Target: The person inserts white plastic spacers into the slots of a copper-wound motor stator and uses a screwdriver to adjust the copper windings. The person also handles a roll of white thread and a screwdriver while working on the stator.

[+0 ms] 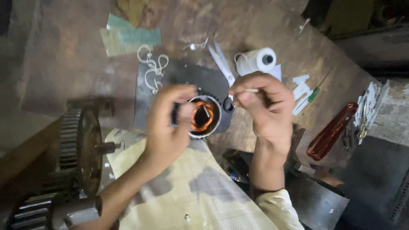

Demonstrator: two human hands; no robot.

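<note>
A round metal motor stator (pixel 205 116) with copper-coloured wire coils inside sits at the middle of the workbench. My left hand (pixel 167 127) wraps around its left side and holds it. My right hand (pixel 263 106) hovers at its upper right, fingers pinched on a thin white strip (pixel 251 90) whose end reaches toward the stator's rim. A small white piece (pixel 206 111) lies across the coils inside the opening.
A white thread spool (pixel 257 61), scissors (pixel 221 63) and white strips (pixel 301 91) lie behind the stator. A red-brown wire coil (pixel 332 131) rests at right. A geared shaft (pixel 79 145) stands at left, white loops (pixel 152 68) and green paper (pixel 128 39) behind.
</note>
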